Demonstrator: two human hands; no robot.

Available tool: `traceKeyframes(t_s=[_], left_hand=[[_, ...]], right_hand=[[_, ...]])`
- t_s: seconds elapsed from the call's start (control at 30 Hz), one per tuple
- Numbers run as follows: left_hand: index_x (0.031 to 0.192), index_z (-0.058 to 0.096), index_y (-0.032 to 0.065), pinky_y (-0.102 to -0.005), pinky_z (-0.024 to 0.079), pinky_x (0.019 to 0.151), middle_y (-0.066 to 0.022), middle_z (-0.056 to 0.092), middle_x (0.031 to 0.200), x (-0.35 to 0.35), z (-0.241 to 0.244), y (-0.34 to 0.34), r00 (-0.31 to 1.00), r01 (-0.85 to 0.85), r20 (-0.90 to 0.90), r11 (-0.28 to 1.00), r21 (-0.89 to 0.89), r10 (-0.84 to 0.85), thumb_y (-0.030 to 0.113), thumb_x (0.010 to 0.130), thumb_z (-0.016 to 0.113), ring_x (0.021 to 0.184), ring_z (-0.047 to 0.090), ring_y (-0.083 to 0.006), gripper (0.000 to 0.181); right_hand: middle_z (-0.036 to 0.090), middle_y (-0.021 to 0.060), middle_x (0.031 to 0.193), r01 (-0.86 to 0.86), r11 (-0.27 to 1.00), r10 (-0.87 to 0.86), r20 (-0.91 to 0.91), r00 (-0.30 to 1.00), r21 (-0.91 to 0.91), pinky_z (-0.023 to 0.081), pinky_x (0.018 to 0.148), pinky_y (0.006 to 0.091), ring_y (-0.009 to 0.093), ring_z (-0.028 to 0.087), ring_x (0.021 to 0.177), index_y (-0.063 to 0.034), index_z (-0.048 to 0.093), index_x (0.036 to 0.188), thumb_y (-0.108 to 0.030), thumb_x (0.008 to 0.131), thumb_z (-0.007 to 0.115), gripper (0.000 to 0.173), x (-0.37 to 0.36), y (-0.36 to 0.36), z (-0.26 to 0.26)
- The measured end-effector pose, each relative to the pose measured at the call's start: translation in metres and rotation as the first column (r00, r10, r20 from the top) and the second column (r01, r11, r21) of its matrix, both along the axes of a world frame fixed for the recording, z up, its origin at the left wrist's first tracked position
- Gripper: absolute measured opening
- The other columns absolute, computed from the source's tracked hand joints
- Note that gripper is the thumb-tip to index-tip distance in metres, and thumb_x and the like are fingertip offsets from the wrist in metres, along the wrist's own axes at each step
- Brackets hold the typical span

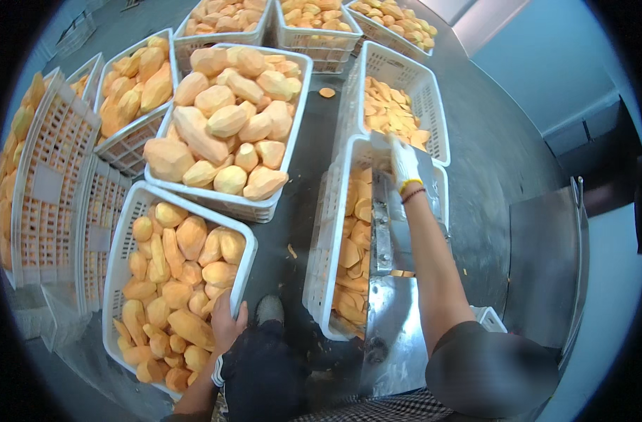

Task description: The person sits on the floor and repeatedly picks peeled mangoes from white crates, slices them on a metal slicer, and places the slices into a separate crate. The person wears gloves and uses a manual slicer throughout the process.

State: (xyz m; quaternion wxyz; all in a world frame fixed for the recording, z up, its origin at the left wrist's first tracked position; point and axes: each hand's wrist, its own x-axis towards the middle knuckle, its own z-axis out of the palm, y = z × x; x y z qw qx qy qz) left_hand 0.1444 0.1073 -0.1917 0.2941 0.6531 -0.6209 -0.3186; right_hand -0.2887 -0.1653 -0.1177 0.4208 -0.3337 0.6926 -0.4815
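Observation:
My left hand [228, 324], bare, is at the near right rim of a white plastic crate [250, 253] full of peeled sweet potatoes [176, 293]. Its thumb lies outside the rim and its fingers inside, straddling it. My right hand [405, 161] wears a white knit glove with a yellow cuff. It rests at the far end of a metal slicing machine [395, 316], fingers pointing away; whether they grip the edge is hidden. Thin orange slices [352, 253] fill much of the crate [326, 295] under the machine. A few slice edges [403, 273] show in the machine's slot.
Beyond the machine stands another crate [432, 100] with slices. Crates of peeled sweet potatoes [231, 116] line the left and back. Stacked crates [47, 200] rise at far left. A slice [327, 93] and scraps lie on the wet floor [300, 184]. A metal panel [545, 269] is at right.

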Motion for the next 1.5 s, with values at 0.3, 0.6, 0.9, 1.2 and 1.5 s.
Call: traceKeyframes(t_s=[0.3, 0.6, 0.9, 1.2, 1.5], left_hand=[[0.113, 0.059, -0.0031, -0.0432, 0.047, 0.084, -0.0242, 0.061, 0.103, 0.018, -0.011, 0.006, 0.997, -0.046, -0.066, 0.998, 0.035, 0.049, 0.021, 0.087, 0.063, 0.095, 0.059, -0.0403, 0.036], [0.129, 0.048, -0.0059, -0.0378, 0.046, 0.095, -0.0277, 0.06, 0.114, 0.056, -0.114, -0.035, 0.926, -0.358, 0.195, 0.917, 0.176, 0.324, 0.035, 0.086, 0.068, 0.11, 0.058, -0.0382, 0.063], [0.135, 0.042, -0.0018, -0.0428, 0.045, 0.099, -0.0273, 0.05, 0.131, 0.041, -0.139, -0.05, 0.852, -0.513, 0.141, 0.754, 0.411, 0.504, 0.041, 0.063, 0.085, 0.118, 0.053, -0.0374, 0.095], [0.134, 0.04, 0.0018, -0.0343, 0.055, 0.087, -0.0149, 0.059, 0.121, 0.04, 0.03, -0.026, 0.02, -0.345, -0.873, 0.823, 0.451, 0.487, 0.007, 0.082, 0.073, 0.104, 0.062, -0.0235, 0.061], [0.147, 0.031, 0.0055, -0.0504, 0.012, 0.116, -0.0213, 0.022, 0.156, -0.058, 0.263, 0.088, 0.85, -0.046, -0.423, 0.754, -0.655, -0.315, 0.051, 0.093, 0.053, 0.145, 0.014, -0.0405, 0.074]], right_hand=[[0.058, 0.0188, 0.13, -0.212, 0.923, 0.372, -0.889, 0.268, 0.322, 0.045, 0.097, 0.0421, 0.038, 0.057, 0.113, -0.0064, 0.052, 0.133, -0.038, 0.098, 0.042, 0.048, -0.11, 0.031, -0.041], [0.057, 0.011, 0.132, -0.17, 0.975, 0.18, 0.06, 0.982, -0.141, 0.05, 0.09, 0.0304, 0.019, 0.059, 0.112, 0.0005, 0.052, 0.135, -0.032, 0.099, 0.055, 0.048, 0.005, 0.08, 0.002], [0.064, 0.0132, 0.119, -0.363, 0.907, 0.409, 0.236, 0.881, -0.215, 0.053, 0.091, 0.0338, 0.021, 0.064, 0.105, 0.0011, 0.059, 0.123, -0.028, 0.102, 0.048, 0.038, 0.105, 0.194, 0.093], [0.049, 0.0138, 0.138, -0.433, 0.857, 0.514, 0.403, 0.757, -0.28, 0.046, 0.098, 0.0362, 0.025, 0.053, 0.12, -0.0021, 0.043, 0.141, -0.035, 0.097, 0.056, 0.056, 0.199, 0.246, 0.151], [0.056, 0.0088, 0.131, -0.188, 0.902, 0.42, 0.687, 0.593, -0.389, 0.05, 0.097, 0.0358, 0.023, 0.056, 0.119, -0.0098, 0.043, 0.14, -0.047, 0.095, 0.056, 0.06, 0.263, 0.332, 0.244]])
